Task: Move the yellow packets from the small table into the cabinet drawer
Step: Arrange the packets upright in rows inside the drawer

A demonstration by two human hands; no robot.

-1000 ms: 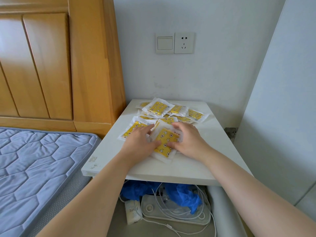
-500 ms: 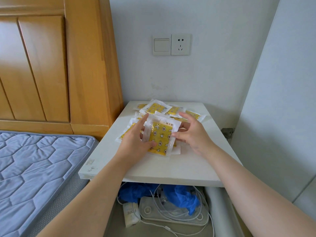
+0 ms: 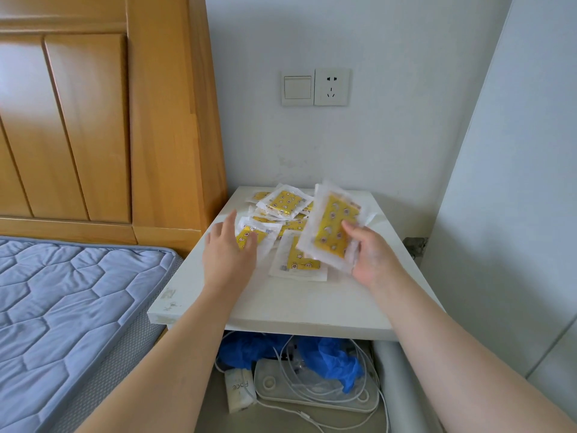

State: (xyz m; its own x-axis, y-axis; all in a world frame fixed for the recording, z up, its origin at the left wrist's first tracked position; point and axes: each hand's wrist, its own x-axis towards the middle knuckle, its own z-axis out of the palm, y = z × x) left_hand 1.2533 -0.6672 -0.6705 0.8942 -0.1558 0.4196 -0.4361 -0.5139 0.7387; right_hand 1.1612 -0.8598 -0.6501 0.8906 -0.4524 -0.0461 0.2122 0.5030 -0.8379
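Over table, packets in right hand

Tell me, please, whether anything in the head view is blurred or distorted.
Head view: the held packets in the right hand are motion-blurred; the pile on the table looks sharp; the wide-angle lens slants the headboard; light soft, shadows faint.

Plastic, wood, cloth.
Packets in clear shiny film; table matt white, scuffed; headboard smooth varnished wood; mattress quilted cloth.
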